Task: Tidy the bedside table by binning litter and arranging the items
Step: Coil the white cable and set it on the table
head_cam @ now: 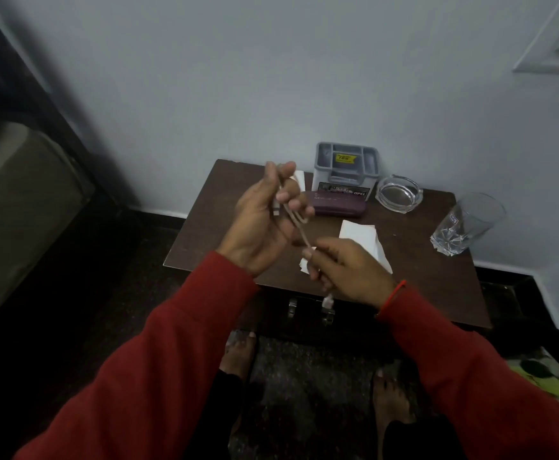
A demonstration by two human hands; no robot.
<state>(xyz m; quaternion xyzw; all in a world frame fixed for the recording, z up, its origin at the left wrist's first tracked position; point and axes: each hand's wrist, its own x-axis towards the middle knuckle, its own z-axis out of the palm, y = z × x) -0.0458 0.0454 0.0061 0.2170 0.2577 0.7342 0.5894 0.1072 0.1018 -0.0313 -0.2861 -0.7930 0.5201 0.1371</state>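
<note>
From the head camera, the left hand [264, 220] curls around loops of a thin, pale, limp charging cable [299, 227] above the dark brown wooden bedside table [437, 277]. The right hand [347, 270] pinches the cable's lower run, a plug dangling beneath. It looks light and floppy, best gathered in coils and gripped mid-bundle, not by the plug.

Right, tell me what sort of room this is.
Probably a bedroom, at the bedside. A small wooden bedside table stands against the wall beside what looks like a bed, holding a spectacle case, a drinking glass and a grey organiser.
</note>
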